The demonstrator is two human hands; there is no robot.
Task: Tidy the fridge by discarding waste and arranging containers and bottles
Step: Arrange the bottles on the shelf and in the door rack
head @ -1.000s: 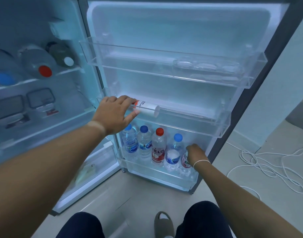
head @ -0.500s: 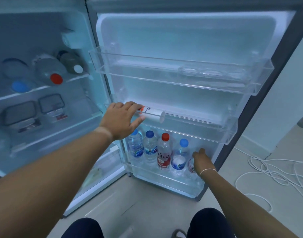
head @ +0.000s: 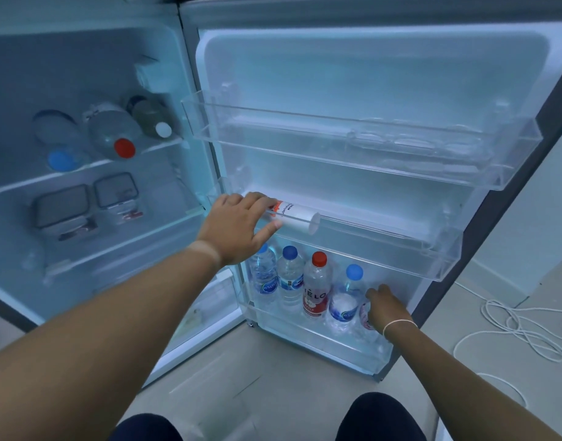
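The fridge door stands open in front of me. My left hand point(head: 238, 227) grips a white tube-shaped container point(head: 297, 216) with an orange label, lying on its side over the middle door shelf point(head: 432, 249). My right hand point(head: 386, 308) reaches into the bottom door shelf point(head: 321, 342) and rests on a small bottle point(head: 364, 315) at the right end of a row. The row holds two blue-capped water bottles point(head: 289, 278), a red-capped bottle point(head: 316, 288) and another blue-capped bottle point(head: 344, 305).
The top door shelf point(head: 368, 154) holds only a clear egg tray. Inside the fridge, bottles point(head: 114, 135) lie on the upper shelf and two lidded containers point(head: 63, 208) sit below. A white cable point(head: 521, 323) lies coiled on the floor at right.
The view has shifted slightly. My left hand keeps hold of the white tube at the middle shelf. My right hand stays at the small bottle in the bottom shelf.
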